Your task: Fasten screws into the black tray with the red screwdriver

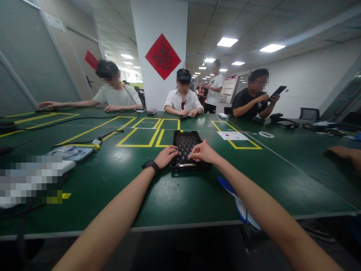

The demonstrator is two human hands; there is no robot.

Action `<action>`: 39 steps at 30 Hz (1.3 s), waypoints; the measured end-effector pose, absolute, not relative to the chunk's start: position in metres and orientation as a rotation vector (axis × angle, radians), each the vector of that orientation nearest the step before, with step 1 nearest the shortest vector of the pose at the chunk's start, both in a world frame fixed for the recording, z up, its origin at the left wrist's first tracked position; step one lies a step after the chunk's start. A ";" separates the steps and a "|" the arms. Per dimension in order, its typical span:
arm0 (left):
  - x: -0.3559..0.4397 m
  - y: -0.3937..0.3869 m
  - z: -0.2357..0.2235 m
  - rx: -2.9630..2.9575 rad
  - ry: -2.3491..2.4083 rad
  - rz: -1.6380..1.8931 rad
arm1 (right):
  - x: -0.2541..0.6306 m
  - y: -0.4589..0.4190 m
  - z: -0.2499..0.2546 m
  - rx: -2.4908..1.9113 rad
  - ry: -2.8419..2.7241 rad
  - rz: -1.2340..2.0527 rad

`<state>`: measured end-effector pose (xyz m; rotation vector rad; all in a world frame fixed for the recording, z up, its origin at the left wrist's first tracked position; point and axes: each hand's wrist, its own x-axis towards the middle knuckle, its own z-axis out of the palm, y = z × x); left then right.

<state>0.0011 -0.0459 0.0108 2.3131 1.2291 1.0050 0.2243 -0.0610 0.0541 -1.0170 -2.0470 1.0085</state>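
Over the tray: you are resting both hands on the near end of the black gridded tray [186, 148].
Left hand [167, 155]: you are curling loose fingers onto the tray's left edge, gripping nothing.
Right hand [202, 152]: you are pinching something small and red; the item itself is too small to identify.
Pen-like tool [186, 164]: lying in the tray's near row, likely kept within reach.
Table [118, 180]: green, carrying the tray centrally before you.

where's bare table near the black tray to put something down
Bare green table lies between the black tray and the near edge, between both forearms. Also right of the tray, below the white paper. Crowded: both hands, left hand and right hand, on the tray; left side holds cables and devices.
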 end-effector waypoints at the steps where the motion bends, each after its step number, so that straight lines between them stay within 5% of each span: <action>1: 0.001 -0.046 0.011 2.316 1.220 1.010 | 0.225 -0.060 0.054 -1.019 -2.058 1.019; 12: 0.003 -0.046 0.013 2.297 1.178 1.037 | 0.231 -0.059 0.061 -1.006 -2.080 0.794; 20: 0.002 -0.044 0.012 2.305 1.192 1.020 | 0.230 -0.052 0.046 -0.994 -2.037 1.112; 34: 0.002 -0.040 0.008 2.344 1.130 1.097 | 0.230 -0.065 0.061 -0.829 -2.384 0.852; 39: 0.001 -0.037 0.004 2.342 1.120 1.123 | 0.231 -0.062 0.057 -0.927 -2.259 1.023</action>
